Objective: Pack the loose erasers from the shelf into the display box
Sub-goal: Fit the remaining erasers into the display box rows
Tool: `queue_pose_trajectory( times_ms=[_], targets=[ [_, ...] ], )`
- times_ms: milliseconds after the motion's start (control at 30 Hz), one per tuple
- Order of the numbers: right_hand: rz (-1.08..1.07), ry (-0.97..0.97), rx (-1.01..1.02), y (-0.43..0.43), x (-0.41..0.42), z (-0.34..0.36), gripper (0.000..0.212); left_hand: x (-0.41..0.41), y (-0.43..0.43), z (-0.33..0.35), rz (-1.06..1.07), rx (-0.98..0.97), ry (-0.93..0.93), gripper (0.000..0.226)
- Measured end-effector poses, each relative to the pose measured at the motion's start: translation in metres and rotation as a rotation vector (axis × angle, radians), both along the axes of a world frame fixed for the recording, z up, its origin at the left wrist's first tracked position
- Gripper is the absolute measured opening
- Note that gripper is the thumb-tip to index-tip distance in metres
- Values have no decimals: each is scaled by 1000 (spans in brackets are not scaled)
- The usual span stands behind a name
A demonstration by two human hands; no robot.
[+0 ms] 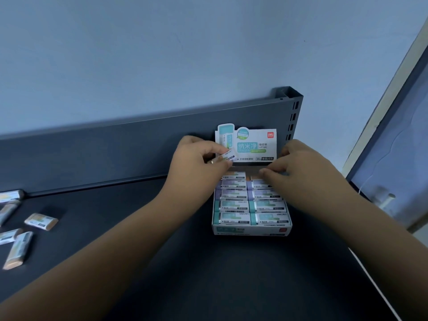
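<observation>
Two rows of rectangular erasers (234,206), cardboard box (252,230)

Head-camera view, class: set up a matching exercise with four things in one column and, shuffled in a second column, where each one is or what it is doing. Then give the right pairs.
Column one
1. left hand
2. right hand
3. display box
4. loose erasers

Column two
A. lie on the shelf, far left
B. fingertips at the box's back row
C. pinches a wrapped eraser above the box
D. stands against the back panel, header card up

Pairs: 1-C, 2-B, 3-D, 4-A
</observation>
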State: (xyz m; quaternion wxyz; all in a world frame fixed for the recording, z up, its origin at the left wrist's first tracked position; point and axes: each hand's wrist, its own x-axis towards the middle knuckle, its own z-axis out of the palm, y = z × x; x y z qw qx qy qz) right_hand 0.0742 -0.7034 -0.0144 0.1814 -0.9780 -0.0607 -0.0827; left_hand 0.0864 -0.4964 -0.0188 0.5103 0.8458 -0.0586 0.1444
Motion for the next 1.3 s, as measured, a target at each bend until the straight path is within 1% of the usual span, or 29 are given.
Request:
queue_pose_trajectory(
  times_ms=[100, 233, 267, 300, 400, 467, 533, 567, 633, 700, 733, 767, 833, 900, 967, 1067, 1200, 1300],
  targets=[
    [-11, -108, 99, 1, 0, 2, 28, -1, -3, 2, -7, 25, -13, 15],
    [0, -203, 309, 5, 0, 9, 11, -1, -6, 4, -72, 18, -2, 14],
    [-8, -227, 328, 5, 1, 9, 7, -1, -7, 4, -79, 30, -5, 14],
    [-22, -248, 323, 5, 2, 7, 4, -1, -8, 4, -84, 43, -9, 14],
    [-48, -349, 271, 4, 3, 1, 10, -3, -10, 4, -96, 79, -31, 15],
    [48, -477, 187, 3, 4, 2, 18, -4, -11, 5, -133, 113, -64, 15],
    [213, -549, 80, 1, 5, 1, 26, -3, -11, 5, -182, 167, -107, 18],
    [275, -550, 55, 0, 6, 1, 28, -2, -11, 5, -200, 192, -129, 19],
    [315, -522, 43, 0, 6, 1, 28, -1, -10, 5, -223, 231, -174, 20],
    [308, -445, 81, 1, 3, 5, 23, -1, -11, 5, -228, 285, -227, 16],
    [300, -375, 124, 2, 1, 7, 21, -1, -12, 5, -226, 304, -249, 14],
    [288, -296, 190, 2, -1, 9, 18, -1, -13, 5, -224, 315, -266, 11],
    [253, -179, 411, 4, -2, 11, 15, 0, -14, 4, -224, 325, -270, 13],
    [194, -133, 617, 4, -3, 12, 15, 1, -15, 4, -222, 306, -246, 21],
    [109, -121, 697, 2, -3, 12, 16, 1, -14, 5, -208, 225, -233, 25],
    [-10, -116, 709, -4, -3, 10, 16, -2, -10, 6, -162, 109, -176, 24],
    [-75, -89, 691, -11, -5, 9, 14, 2, 0, 0, -80, 115, -132, 23],
    [-88, -90, 646, -13, -7, 10, 14, 3, 1, -2, -23, 146, -98, 27]
  ],
)
